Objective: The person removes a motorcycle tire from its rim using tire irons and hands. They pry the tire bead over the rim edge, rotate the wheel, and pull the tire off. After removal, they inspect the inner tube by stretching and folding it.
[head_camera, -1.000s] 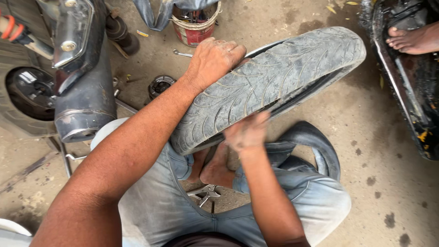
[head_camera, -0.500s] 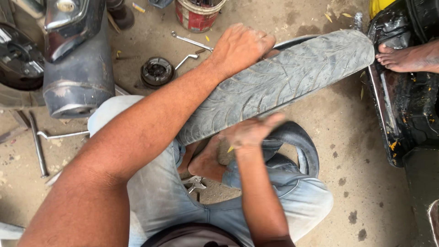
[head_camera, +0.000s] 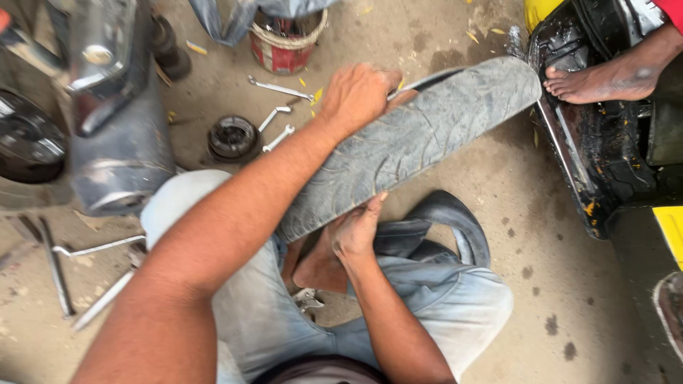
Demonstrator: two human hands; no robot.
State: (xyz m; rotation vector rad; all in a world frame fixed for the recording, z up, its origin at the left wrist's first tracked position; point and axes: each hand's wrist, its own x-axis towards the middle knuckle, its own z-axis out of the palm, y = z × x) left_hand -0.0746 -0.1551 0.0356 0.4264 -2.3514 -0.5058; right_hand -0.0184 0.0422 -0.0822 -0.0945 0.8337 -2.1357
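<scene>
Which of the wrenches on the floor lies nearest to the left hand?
The long wrench by the red bucket; its end points at the left hand. The other two lie lower, beside the round black part.

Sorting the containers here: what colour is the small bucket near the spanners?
The bucket is red with a pale rim, shown best in the head view.

Single head-worn camera, looking steeply down from close above the seated person's lap. Both forearms enter from the bottom edge; concrete floor (head_camera: 498, 185) fills the background. No second view.

Dusty concrete floor (head_camera: 498, 213) bears spanners (head_camera: 279, 88) and a red bucket (head_camera: 284, 51).
</scene>
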